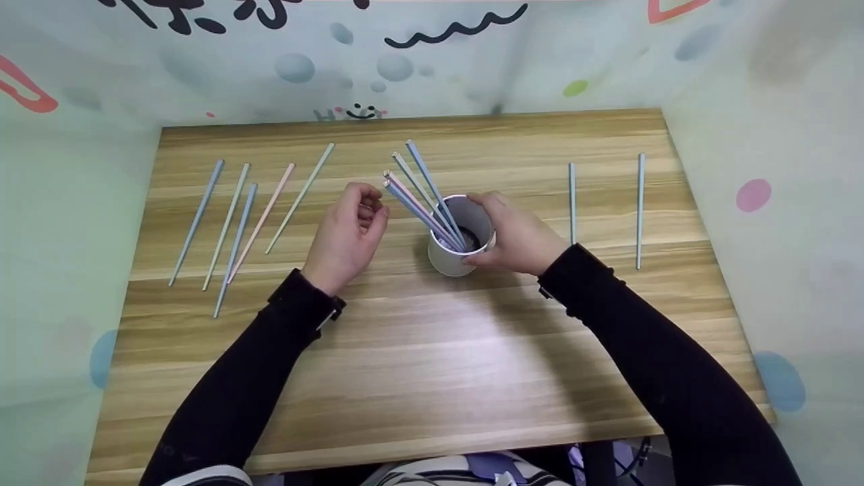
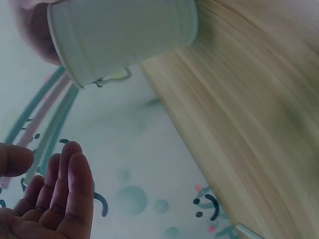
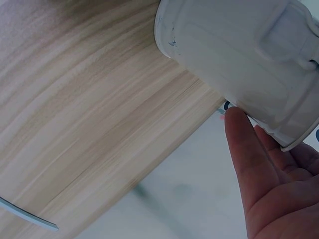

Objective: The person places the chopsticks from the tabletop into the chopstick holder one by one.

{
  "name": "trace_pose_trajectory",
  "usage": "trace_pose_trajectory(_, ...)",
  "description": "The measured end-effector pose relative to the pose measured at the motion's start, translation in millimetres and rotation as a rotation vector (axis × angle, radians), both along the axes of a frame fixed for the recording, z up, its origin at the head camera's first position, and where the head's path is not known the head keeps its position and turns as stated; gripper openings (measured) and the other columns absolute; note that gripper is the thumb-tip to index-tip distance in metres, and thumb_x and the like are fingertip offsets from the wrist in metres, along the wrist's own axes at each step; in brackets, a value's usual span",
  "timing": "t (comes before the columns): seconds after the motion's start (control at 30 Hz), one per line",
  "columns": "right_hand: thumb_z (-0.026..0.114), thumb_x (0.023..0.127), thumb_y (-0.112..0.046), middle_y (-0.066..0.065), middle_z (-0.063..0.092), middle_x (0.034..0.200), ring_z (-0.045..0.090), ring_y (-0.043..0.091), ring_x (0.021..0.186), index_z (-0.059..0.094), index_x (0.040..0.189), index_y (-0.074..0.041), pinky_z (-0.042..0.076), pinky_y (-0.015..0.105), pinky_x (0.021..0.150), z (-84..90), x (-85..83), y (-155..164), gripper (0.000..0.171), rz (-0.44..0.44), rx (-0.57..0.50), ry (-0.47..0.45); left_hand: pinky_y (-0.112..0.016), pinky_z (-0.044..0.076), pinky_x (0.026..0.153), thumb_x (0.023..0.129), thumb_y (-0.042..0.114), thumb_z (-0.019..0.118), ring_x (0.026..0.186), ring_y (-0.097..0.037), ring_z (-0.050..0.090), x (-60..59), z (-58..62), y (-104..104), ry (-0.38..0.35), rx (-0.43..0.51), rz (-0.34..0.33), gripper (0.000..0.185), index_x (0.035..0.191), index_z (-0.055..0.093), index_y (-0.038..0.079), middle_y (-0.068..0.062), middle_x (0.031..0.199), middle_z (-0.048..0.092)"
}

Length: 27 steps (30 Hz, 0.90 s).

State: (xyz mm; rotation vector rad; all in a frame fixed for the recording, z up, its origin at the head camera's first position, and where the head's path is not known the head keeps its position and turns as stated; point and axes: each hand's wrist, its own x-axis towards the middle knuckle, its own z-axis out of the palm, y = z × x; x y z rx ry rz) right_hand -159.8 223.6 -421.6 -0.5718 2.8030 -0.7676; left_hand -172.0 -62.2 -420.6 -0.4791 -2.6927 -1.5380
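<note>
A wooden table (image 1: 432,364) fills the frame; at its centre stands a white cup (image 1: 460,236) with chopsticks (image 1: 422,192) leaning upper left; the right hand (image 1: 516,236) grips the cup, fingers curled round it; the left hand (image 1: 347,233) hovers beside the sticks, fingers loosely curled, holding nothing.

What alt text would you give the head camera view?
The right hand holds a white cylindrical cup of pastel chopsticks mid-table; the left hand hovers beside them. Five loose chopsticks lie left on the wooden table, two more right.

No readable text, only cut-off wall (image 1: 432,74) lettering
</note>
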Motion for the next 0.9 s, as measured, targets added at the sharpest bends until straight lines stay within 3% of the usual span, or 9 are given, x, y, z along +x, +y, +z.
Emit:
trace_pose_trajectory(0.43,0.090,0.074,-0.042,0.016,0.052,0.143,0.057,0.032,0.126,0.037,0.153,-0.002,0.047,0.046,0.111,0.6,-0.3,1.0,0.103,0.005,0.014,0.000,-0.039,0.055,0.090,0.101,0.013,0.057,0.100,-0.027,0.065,-29.8,-29.0,-42.8,-0.093,-0.180,0.093,0.030,0.126,0.055,-0.002,-0.016,0.111,0.067)
trace_pose_trajectory(0.9,0.090,0.073,-0.043,0.019,0.053,0.142,0.055,0.033,0.128,0.038,0.152,0.000,0.045,0.047,0.113,-0.8,-0.9,0.8,0.104,0.006,0.014,0.005,-0.043,0.051,0.095,0.102,0.015,0.052,0.105,-0.031,0.062,-72.3,-35.6,-78.5,-0.120,-0.296,0.197,0.028,0.123,0.060,-0.003,-0.019,0.114,0.065)
